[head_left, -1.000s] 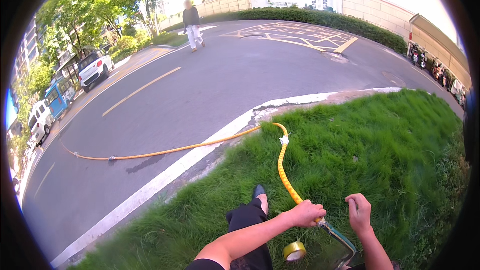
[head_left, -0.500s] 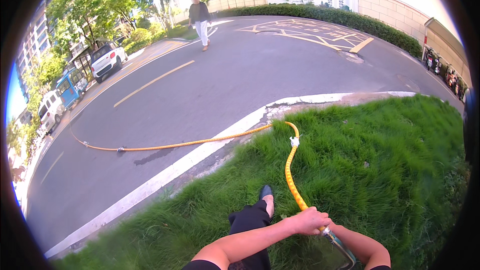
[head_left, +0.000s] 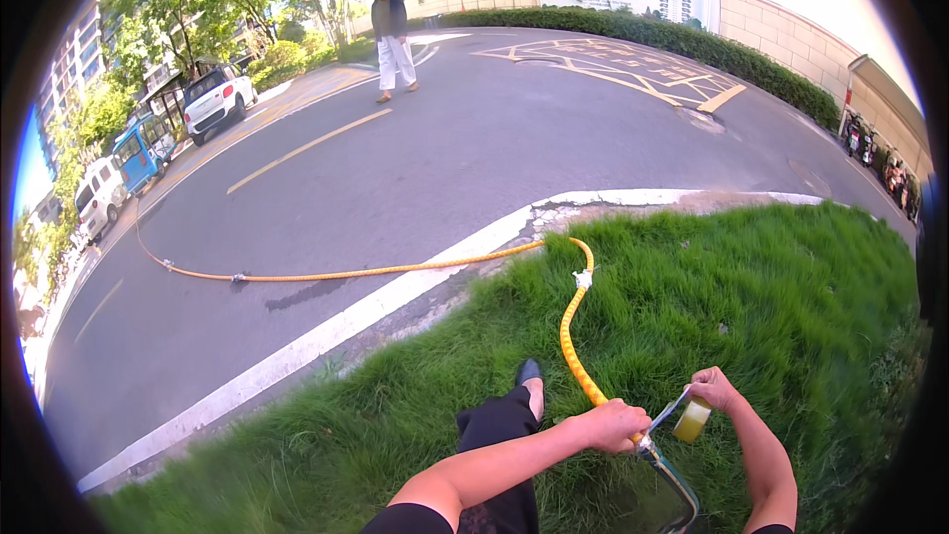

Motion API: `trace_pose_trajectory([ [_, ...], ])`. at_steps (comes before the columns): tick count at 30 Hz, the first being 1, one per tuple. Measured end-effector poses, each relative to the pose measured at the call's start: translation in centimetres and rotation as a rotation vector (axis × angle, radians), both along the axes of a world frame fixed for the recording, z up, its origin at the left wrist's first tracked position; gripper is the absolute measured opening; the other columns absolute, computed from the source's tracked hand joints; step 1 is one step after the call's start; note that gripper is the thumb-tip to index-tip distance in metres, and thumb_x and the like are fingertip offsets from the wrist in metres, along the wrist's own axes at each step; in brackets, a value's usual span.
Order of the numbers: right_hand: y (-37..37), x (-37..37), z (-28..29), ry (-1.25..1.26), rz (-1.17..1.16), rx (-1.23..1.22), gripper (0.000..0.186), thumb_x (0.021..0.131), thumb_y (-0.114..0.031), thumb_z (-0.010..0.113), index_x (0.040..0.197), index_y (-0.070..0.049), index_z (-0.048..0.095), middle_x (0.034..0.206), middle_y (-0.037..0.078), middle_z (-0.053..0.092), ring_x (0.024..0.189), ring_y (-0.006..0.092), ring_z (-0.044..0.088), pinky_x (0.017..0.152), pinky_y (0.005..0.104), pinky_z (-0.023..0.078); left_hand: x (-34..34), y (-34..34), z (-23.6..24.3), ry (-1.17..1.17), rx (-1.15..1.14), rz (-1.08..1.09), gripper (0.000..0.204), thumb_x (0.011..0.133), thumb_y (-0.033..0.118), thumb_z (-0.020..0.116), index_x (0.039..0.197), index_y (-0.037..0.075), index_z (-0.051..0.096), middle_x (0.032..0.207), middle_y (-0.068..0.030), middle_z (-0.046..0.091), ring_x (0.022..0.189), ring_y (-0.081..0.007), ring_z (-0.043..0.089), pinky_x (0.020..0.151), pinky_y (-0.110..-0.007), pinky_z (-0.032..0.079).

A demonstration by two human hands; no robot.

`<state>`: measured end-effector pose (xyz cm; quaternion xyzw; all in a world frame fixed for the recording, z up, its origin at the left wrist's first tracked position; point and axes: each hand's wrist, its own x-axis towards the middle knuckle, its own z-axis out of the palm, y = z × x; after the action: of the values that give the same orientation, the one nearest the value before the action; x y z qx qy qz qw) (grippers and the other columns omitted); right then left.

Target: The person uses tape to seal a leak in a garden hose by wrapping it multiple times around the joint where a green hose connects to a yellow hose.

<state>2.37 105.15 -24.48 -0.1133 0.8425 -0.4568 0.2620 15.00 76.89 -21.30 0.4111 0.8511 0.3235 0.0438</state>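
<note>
Fingers of the left hand [head_left: 615, 425] gripped a yellow-orange, banded hose [head_left: 573, 357], lower centre of the frame; those of the right hand [head_left: 716, 391] held a yellowish tape roll [head_left: 694, 420], its pale strip [head_left: 670, 408] stretched leftward.

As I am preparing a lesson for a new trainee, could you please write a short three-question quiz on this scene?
1. Multiple choice: Which hand holds the round, yellowish roll of tape?
A) left
B) right
C) neither

2. True or false: The long, yellow-orange banded hose lies wholly on the green grass.

3. Fill in the colour: On the hose, near its bend in the grass, sits a bundled ____ wrapping.

Key:
1. B: the right hand holds it, while the left hand grips the hose.
2. False: it also crosses the white-painted kerb onto the grey road.
3. White.
</note>
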Motion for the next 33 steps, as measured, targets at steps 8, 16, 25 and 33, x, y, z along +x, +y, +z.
trace_pose_trajectory([
  [8, 0.5, 1.7, 12.1, 0.179, 0.266, 0.554, 0.039, 0.073, -0.026, 0.075, 0.051, -0.006, 0.049, 0.048, -0.003, 0.04, 0.049, 0.0062, 0.035, 0.046, 0.0282, 0.034, -0.3, -0.1, 1.3, 0.002, 0.113, -0.011, 0.02, 0.07, 0.021, 0.068, 0.081, 0.006, 0.061, 0.081, -0.0117, 0.064, 0.08, -0.0318, 0.063, 0.07, -0.042, 0.05],
  [16, -9.2, 7.4, 23.9, 0.218, 0.308, 0.199, 0.027, 0.076, -0.024, 0.061, 0.058, -0.005, 0.054, 0.053, 0.002, 0.052, 0.049, 0.0103, 0.045, 0.048, 0.0306, 0.04, -2.0, -0.8, -1.5, -0.034, -0.195, 0.154, 0.025, 0.077, 0.032, 0.068, 0.086, 0.009, 0.064, 0.084, -0.0111, 0.067, 0.082, -0.0296, 0.064, 0.07, -0.042, 0.05],
  [25, -6.8, 16.5, 29.4, 0.278, -0.146, -0.007, 0.042, 0.09, -0.042, 0.056, 0.06, -0.013, 0.053, 0.053, -0.004, 0.049, 0.043, 0.0044, 0.047, 0.041, 0.0191, 0.037, -1.0, 0.3, 0.1, 0.029, 0.026, 0.085, 0.023, 0.075, 0.027, 0.07, 0.086, 0.008, 0.063, 0.081, -0.0082, 0.066, 0.078, -0.0278, 0.064, 0.07, -0.04, 0.047],
  [33, -3.3, 12.7, 14.0, 0.452, 0.006, 0.855, 0.039, 0.08, -0.04, 0.063, 0.072, -0.002, 0.06, 0.064, 0.015, 0.061, 0.065, 0.0294, 0.062, 0.062, 0.0397, 0.049, -0.7, -0.8, 0.5, 0.075, 0.065, 0.002, 0.021, 0.074, 0.022, 0.071, 0.086, 0.008, 0.06, 0.08, -0.0055, 0.063, 0.079, -0.0247, 0.062, 0.069, -0.038, 0.043],
])
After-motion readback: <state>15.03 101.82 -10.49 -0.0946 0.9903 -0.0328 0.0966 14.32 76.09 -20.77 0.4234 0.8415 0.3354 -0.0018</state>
